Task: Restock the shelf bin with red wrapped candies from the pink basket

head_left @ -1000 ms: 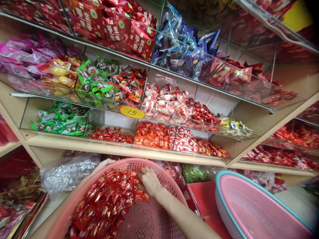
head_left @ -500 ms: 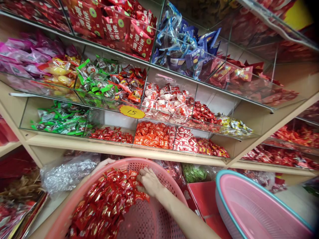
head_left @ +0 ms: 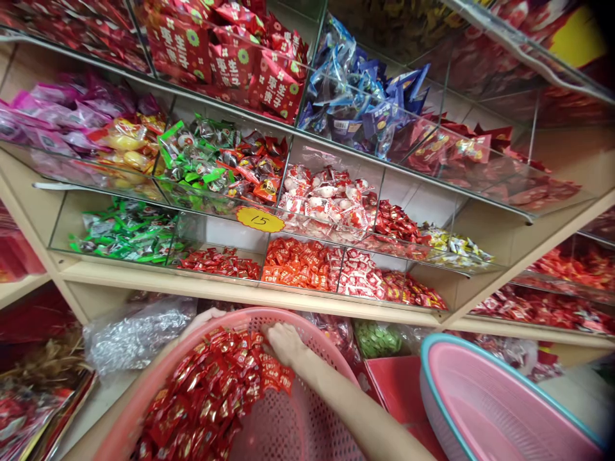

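A pink perforated plastic basket (head_left: 331,358) is tilted in front of me, with a heap of shiny red wrapped candies (head_left: 202,390) filling its left side. My left hand (head_left: 211,315) holds the basket from outside at its far left rim; most of its fingers are behind the rim. Inside the basket, my right hand (head_left: 284,342) is curled down at the top right of the heap. Orange-red wrapped candies (head_left: 276,372) lie right under it, and its fingertips are partly hidden there.
Shelves of clear bins rise ahead, holding orange-red candies (head_left: 295,266), green packets (head_left: 127,230) and blue packets (head_left: 365,89). A yellow price tag (head_left: 260,219) reads 15. A pink basin (head_left: 509,403) with a blue rim stands at right, beside a red box (head_left: 401,390).
My right hand has shifted slightly within the basket, its fingers now more curled and lower among the candies. My left hand stays at the rim. The view has moved slightly.
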A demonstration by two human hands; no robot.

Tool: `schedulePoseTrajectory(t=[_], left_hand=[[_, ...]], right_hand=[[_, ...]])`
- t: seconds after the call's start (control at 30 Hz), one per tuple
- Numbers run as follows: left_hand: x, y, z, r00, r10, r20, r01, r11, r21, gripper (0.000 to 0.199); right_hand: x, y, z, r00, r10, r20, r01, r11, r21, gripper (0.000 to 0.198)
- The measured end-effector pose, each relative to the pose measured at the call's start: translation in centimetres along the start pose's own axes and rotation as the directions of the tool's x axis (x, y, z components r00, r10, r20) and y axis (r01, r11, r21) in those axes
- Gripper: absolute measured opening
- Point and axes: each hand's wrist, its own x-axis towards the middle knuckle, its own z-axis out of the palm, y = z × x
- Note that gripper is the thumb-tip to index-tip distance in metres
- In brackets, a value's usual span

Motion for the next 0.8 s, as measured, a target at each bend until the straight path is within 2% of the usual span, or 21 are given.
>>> schedulePoseTrajectory(t=[0.17, 0.33, 0.43, 0.5, 0.57, 0.67, 0.73, 0.8], left_hand=[[-0.2, 0.0, -0.2, 1.0, -0.025, 0.017, 0.025, 1.0, -0.003, 0.052], [0.4, -0.1, -0.5, 1.0, 0.009, 0.021, -0.009, 1.0, 0.011, 0.057], [0.7, -0.1, -0.7, 1.0, -0.013, -0.017, 0.013, 1.0, 0.01, 0.056], [0.6, -0.1, -0.5, 0.999, -0.025, -0.026, 0.025, 1.0, 0.013, 0.057], [0.6, -0.2, -0.4, 1.0, -0.017, 0.002, 0.017, 1.0, 0.021, 0.057], [0.9, -0.3, -0.7, 0.998, 0.024, 0.064, -0.025, 1.0, 0.012, 0.056], [1.2, -0.4, -1.2, 0.996, 0.018, 0.084, -0.019, 1.0, 0.014, 0.052], [1.5, -0.5, -1.7, 0.996, 0.002, 0.084, -0.005, 0.999, 0.034, 0.043]], right_hand=[[0.0, 0.6, 0.2, 1.0, -0.004, 0.006, 0.004, 1.0, 0.016, 0.028], [-0.1, 0.7, 0.3, 1.0, -0.016, -0.001, 0.016, 0.999, 0.042, 0.027], [-0.2, 0.9, -0.9, 0.999, -0.026, -0.027, 0.028, 0.998, 0.057, 0.025], [0.0, 1.3, -2.4, 0.993, -0.035, -0.115, 0.045, 0.995, 0.089, 0.017], [0.4, 2.0, -4.3, 0.97, -0.022, -0.241, 0.059, 0.987, 0.149, 0.023], [2.0, 3.1, -7.1, 0.905, 0.111, -0.412, -0.006, 0.969, 0.247, 0.025], [3.4, 3.6, -8.3, 0.855, 0.209, -0.474, -0.08, 0.957, 0.278, 0.018], [4.7, 4.0, -9.0, 0.843, 0.252, -0.475, -0.113, 0.947, 0.301, 0.016]])
